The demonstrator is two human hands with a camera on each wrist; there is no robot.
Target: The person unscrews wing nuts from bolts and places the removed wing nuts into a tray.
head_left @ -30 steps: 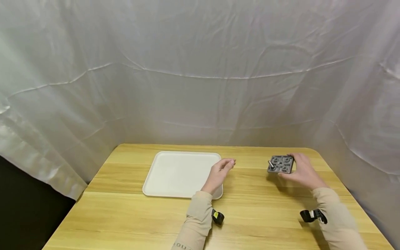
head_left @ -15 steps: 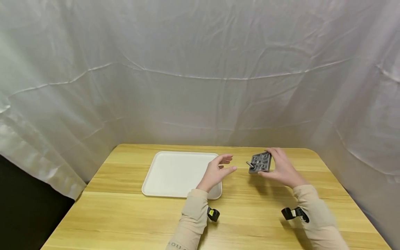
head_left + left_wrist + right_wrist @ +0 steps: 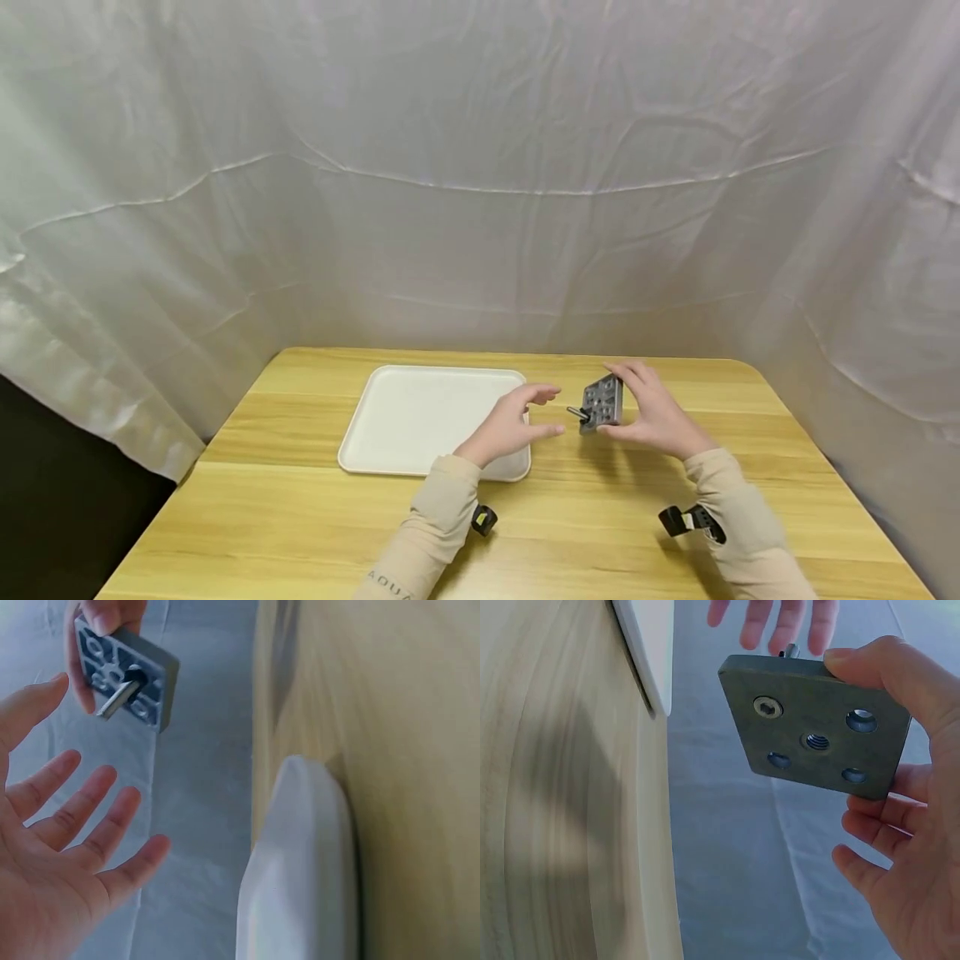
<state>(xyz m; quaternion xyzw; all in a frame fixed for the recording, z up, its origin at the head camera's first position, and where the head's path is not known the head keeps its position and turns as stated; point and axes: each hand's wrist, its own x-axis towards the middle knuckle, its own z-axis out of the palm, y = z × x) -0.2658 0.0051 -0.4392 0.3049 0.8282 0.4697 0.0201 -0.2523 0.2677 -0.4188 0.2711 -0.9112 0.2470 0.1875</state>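
Note:
My right hand [image 3: 658, 414] pinches the edge of a square grey metal plate [image 3: 604, 400] between thumb and fingers, above the table and tilted. In the right wrist view the plate's flat face [image 3: 817, 724] has a threaded centre hole and several corner holes, one filled by a socket-head bolt [image 3: 767, 707]. On the ribbed side, seen from the left wrist, the bolt's shank [image 3: 120, 697] sticks out toward my left hand [image 3: 506, 427]. That hand holds nothing; its fingers are spread, apart from the bolt, over the right edge of a white tray [image 3: 427, 417].
The tray lies on a wooden table [image 3: 300, 533]. Pale grey curtains [image 3: 480, 233] hang behind and on both sides. A black area [image 3: 67, 500] shows at the lower left. Each wrist wears a small black camera mount [image 3: 675, 521].
My right hand has carried the plate leftward, turning its ribbed face toward the left hand. The left hand's fingers have spread apart, and the left forearm has shifted a little to the left.

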